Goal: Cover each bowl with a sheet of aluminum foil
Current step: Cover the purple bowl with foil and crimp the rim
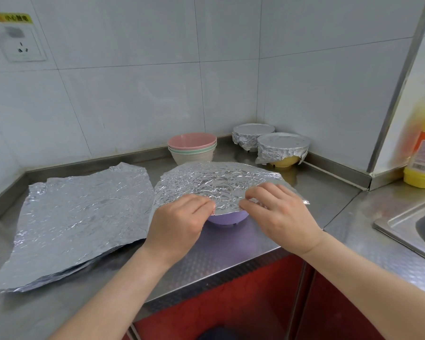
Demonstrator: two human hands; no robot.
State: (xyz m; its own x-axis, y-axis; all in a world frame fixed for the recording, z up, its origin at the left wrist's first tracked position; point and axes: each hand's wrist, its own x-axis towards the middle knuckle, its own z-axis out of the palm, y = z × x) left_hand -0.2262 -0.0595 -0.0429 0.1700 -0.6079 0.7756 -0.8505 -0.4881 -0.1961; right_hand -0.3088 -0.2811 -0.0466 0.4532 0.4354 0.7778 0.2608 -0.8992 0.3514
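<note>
Both hands meet at the near edge of a crinkled foil sheet [219,180] that lies spread over a purple bowl [227,218]. The left hand [179,224] has its fingers curled onto that edge and pinches it at the bowl's rim. The right hand [277,212] does the same just beside it, fingertips bent in and gripping the foil. The bowl sits directly under and between the fingertips, standing on the steel counter [231,256], with only its lower near side showing below the foil. The rest of the sheet spreads away beyond the hands and out to either side, not yet folded down, and its right corner sticks out past the right hand.

To the left of the left hand, a pile of loose foil sheets [84,217] lies flat on the counter, close to the sheet in use but apart from it. Beyond the hands, by the wall, stands a stack of bare bowls [193,148] with a pink one on top. Further beyond the right hand, in the corner, are two bowls already wrapped: a covered yellow bowl [282,148] in front and another covered bowl [253,136] behind it; whether they touch I cannot tell. Far to the right of the right hand are a yellow bottle [422,155] and the rim of a sink [400,224].
</note>
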